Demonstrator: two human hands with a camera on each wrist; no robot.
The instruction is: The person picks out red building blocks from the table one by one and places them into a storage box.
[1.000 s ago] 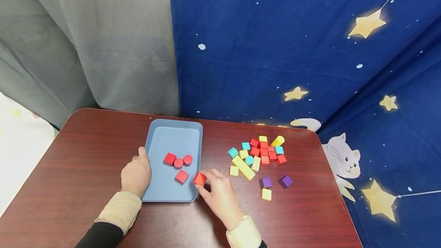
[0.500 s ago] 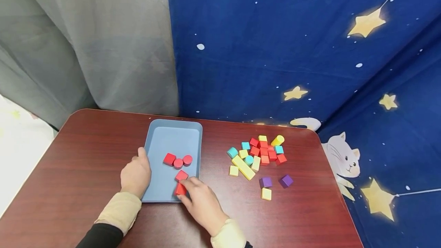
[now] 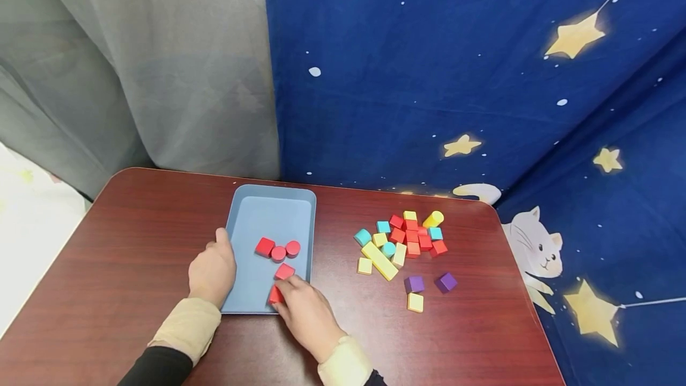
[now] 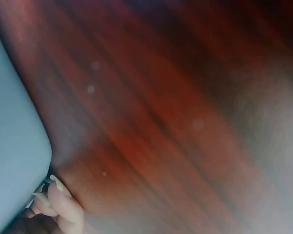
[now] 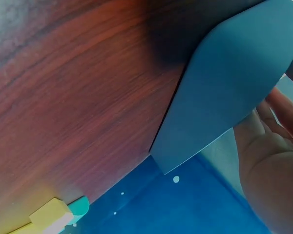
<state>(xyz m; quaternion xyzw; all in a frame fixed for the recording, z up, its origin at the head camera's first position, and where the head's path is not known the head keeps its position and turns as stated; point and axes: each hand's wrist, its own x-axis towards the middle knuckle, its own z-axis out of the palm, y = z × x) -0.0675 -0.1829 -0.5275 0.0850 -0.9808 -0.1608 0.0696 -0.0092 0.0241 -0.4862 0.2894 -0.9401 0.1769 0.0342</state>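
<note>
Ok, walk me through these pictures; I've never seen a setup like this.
There's no robot: you see a person's left hand and right hand. The wide view comes from a camera on the head, looking down; the two close, tilted views come from cameras worn on the wrists. On the wood-grain table lies a blue-gray tray with two red cylinders and two other red blocks in it. To its right sit red, yellow and teal blocks, with two purple cubes nearer the person. The left hand grips the tray's left edge; the right hand pinches another red block at the tray's near end.
</note>
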